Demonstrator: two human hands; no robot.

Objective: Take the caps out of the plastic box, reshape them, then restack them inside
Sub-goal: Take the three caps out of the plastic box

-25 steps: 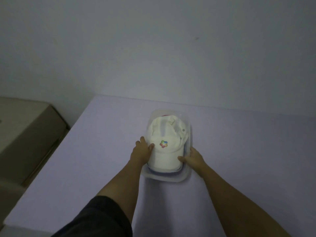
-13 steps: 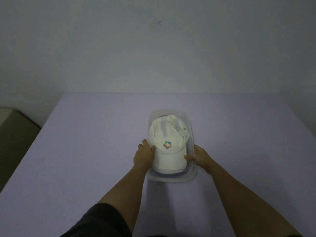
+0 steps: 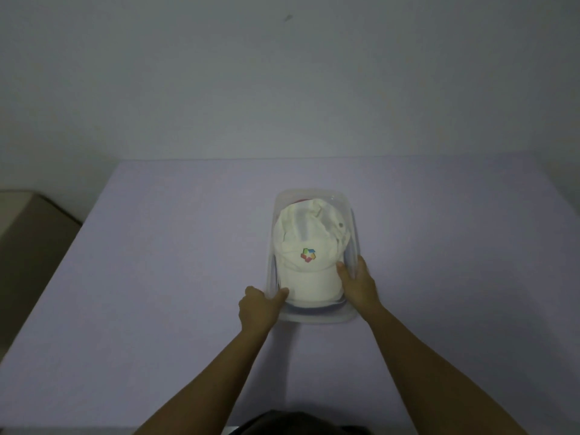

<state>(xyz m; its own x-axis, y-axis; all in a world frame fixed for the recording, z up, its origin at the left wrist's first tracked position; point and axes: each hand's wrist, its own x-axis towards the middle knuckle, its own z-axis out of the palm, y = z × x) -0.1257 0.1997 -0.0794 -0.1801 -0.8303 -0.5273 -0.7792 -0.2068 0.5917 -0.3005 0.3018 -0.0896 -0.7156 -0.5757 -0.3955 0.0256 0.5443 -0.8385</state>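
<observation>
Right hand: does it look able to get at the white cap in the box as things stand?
Probably yes. The plastic box has no lid on, nothing lies over the white cap, and the right hand grips the box wall with its thumb inside, against the cap's side.

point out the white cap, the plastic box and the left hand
white cap (image 3: 310, 240), head view, crown above the logo
plastic box (image 3: 317, 318), head view, near wall
left hand (image 3: 258, 309), head view, back of the hand

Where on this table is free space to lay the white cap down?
Bare table lies left of the plastic box to the table's edge, right of it, and behind it toward the wall. Crowded: the box's near end, gripped by left hand and right hand.
</observation>
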